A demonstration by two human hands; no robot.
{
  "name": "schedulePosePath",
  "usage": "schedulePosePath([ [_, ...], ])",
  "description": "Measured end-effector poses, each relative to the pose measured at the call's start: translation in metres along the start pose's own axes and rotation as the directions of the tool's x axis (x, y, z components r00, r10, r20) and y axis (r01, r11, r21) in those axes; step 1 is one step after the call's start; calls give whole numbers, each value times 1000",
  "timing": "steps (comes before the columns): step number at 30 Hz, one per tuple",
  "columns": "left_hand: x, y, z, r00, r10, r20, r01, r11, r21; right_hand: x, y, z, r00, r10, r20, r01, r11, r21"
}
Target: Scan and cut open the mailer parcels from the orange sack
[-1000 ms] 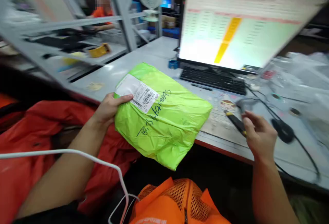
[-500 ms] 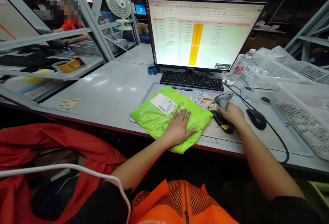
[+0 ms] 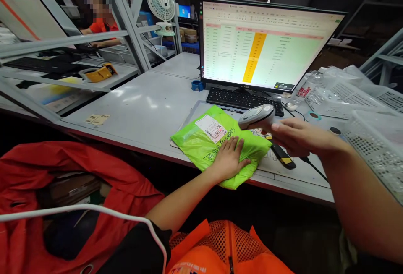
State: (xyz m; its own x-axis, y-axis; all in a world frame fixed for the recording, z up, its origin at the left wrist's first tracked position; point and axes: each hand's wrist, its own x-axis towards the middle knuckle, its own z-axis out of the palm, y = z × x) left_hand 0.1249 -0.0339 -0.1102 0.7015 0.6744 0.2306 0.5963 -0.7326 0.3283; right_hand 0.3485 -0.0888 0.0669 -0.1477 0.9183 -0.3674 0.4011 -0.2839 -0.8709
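The green parcel, a poly mailer w/ a white label & dark handwriting, lies label-up on the mat on the worktop, its near corner jutting past the near edge.

Left hand: palm down on the near right part of the parcel, fingers slightly spread, pressing rather than gripping; nothing clamped. Right hand: closed round the handle of a handheld scanner, whose head points left & looks to be above the parcel's far right side, prob. not touching.

A black & yellow box cutter lies just right of the parcel, below the right hand in view. Keyboard & monitor stand at the far side, a blue tape roll left of them, white baskets on the right.

Handling (est.): parcel prob. light & soft, contents unknown; wrinkled skin suggests thin, slick plastic, so it could slide on the mat w/o a palm on it. Fragility: can't tell. Best hold: pinch the overhanging near corner, or thumb on top & fingers under the left corner, clear of the label; avoid the right corner b/c the cutter's right there. Scanner looks stiff, best held by the handle; its cable may snag.
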Motion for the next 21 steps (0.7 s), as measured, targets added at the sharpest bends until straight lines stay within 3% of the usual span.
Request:
schedulePosePath([
  [3,1,1,3,999,-4,-32,3,999,-45,4,-9,17,996,-2,92,10,997,-80],
  [5,-1,1,2,998,-13,-60,7,995,-102,11,-6,18,999,-27,42,32,991,-133],
  [8,-11,-9,-11,982,-17,-188,-29,970,-240,23,14,2,979,-69,-193,22,971,-236],
  [11,-28,-37,-42,962,45,-270,-132,940,-315,35,52,-28,891,-43,-452,-154,908,-390],
  [13,-38,-61,-63,981,103,-165,-145,952,-271,42,83,-50,793,-59,-607,-314,814,-489],
  [16,-52,-95,-78,987,120,108,-106,986,-131,50,129,-73,652,-99,-752,-514,672,-533],
  [18,-60,-110,-75,966,107,237,-99,994,-44,54,152,-79,605,-70,-793,-596,620,-510],
  [21,-72,-123,-59,957,74,281,-95,994,60,59,172,-76,578,-37,-815,-657,572,-492],
])
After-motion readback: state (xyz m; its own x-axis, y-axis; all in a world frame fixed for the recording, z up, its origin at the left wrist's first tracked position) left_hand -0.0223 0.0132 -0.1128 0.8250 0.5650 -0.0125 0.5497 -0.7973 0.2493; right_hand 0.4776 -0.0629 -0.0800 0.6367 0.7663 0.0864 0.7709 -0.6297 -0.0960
